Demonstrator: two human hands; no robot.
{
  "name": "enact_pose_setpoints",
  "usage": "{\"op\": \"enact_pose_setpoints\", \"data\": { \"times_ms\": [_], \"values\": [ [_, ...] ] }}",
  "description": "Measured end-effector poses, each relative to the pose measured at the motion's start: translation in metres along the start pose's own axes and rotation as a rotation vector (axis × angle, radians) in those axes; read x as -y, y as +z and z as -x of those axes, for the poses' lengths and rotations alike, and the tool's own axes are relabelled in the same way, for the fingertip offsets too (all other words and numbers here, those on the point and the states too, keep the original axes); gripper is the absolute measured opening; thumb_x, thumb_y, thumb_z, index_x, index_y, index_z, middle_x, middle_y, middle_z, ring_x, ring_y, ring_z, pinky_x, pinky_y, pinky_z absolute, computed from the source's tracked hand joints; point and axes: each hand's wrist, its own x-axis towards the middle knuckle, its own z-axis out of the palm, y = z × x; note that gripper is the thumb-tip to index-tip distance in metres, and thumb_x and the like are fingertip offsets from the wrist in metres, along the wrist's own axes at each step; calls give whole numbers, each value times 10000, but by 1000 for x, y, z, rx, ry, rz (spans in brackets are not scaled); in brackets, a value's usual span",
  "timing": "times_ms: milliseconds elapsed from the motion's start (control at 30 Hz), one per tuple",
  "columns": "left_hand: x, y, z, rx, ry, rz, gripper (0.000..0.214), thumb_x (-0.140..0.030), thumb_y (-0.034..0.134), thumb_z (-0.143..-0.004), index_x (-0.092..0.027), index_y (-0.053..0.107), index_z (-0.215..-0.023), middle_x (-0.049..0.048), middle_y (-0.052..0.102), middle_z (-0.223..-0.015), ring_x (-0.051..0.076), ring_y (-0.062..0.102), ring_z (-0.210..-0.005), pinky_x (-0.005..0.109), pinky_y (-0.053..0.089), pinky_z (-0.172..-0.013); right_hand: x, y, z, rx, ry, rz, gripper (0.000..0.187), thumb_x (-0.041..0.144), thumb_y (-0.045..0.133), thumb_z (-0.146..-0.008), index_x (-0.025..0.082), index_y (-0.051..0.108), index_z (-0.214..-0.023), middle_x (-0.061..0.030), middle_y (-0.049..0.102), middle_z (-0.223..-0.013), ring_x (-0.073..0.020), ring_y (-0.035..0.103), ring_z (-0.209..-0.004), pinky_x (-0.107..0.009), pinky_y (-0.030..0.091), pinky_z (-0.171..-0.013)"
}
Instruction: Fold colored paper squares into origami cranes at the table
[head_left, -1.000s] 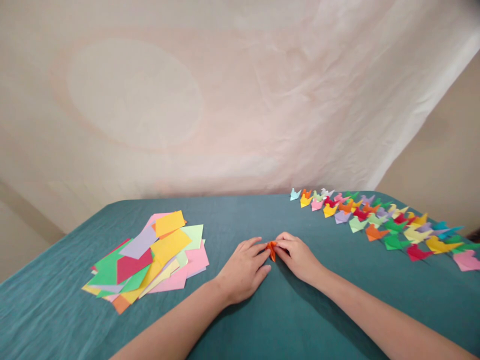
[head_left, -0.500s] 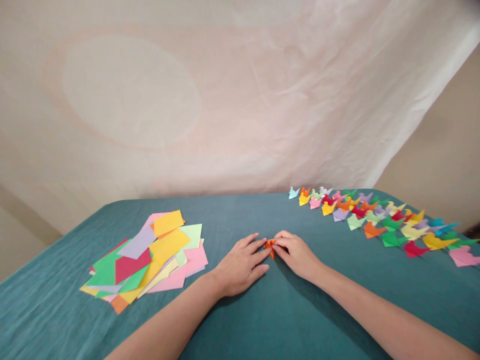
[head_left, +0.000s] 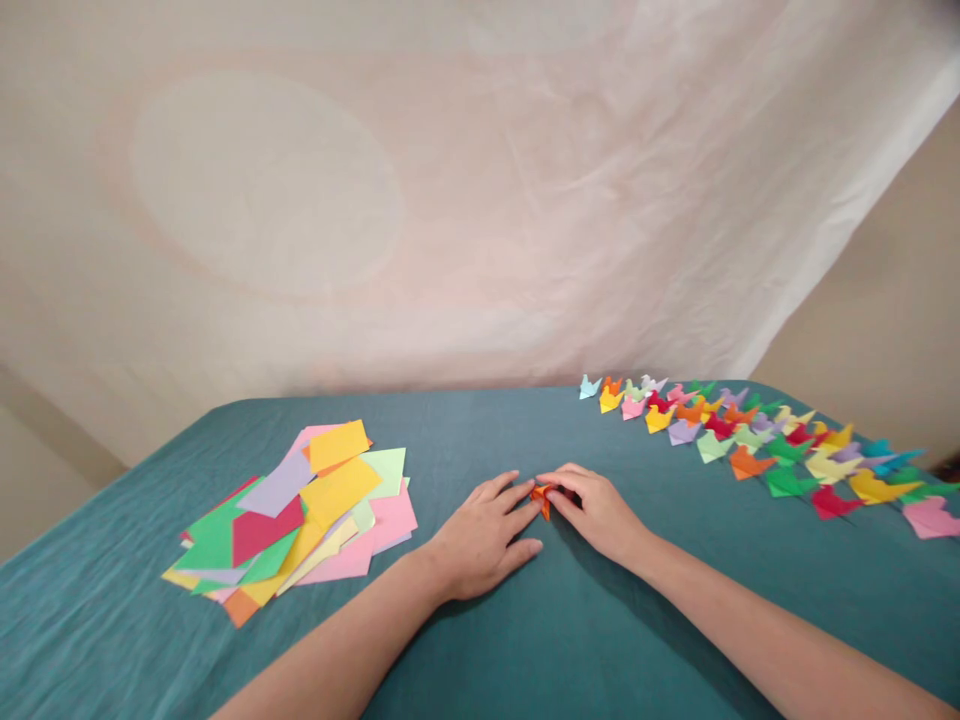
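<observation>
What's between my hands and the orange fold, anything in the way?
Nothing visible. The fingertips of the left hand and right hand both meet the orange fold on the green cloth. The loose sheets lie off to the left, the folded row off to the right.

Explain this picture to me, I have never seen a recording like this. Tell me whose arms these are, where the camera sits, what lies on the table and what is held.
No machine here: these are one person's bare arms, seen from a camera worn on the head, looking forward and down. The left hand lies flat with spread fingers, fingertips against a small orange folded paper piece; the right hand curls its fingers over that piece. Both rest on a table under a teal cloth. To the left lies a pile of flat coloured paper squares. To the right stand small folded paper figures in many colours, set in rows. Behind hangs a pale wrinkled sheet.
</observation>
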Motion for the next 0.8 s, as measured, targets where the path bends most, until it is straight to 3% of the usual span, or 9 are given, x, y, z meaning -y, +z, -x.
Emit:
{"op": "enact_pose_setpoints", "data": {
  "times_ms": [400,800],
  "values": [
    [-5,-1,-2,-76,-26,13,364,-320,362,-944,-196,496,-1260,67,512,-1299,224,368,-1270,410,291,-1072,3,2,-3,18,-14,79,155,215,494,-860,218,647,-883,-21,607,-866,-157,564,-757,-274,425,-709],
    [-6,1,-3,-146,-46,172,325,-261,380,-937,-183,543,-1206,49,583,-1220,189,463,-1183,364,328,-1053,1,4,-9,58,70,-12,158,260,520,-830,219,672,-846,-9,598,-807,-131,539,-639,-247,404,-610]
  ]
}}
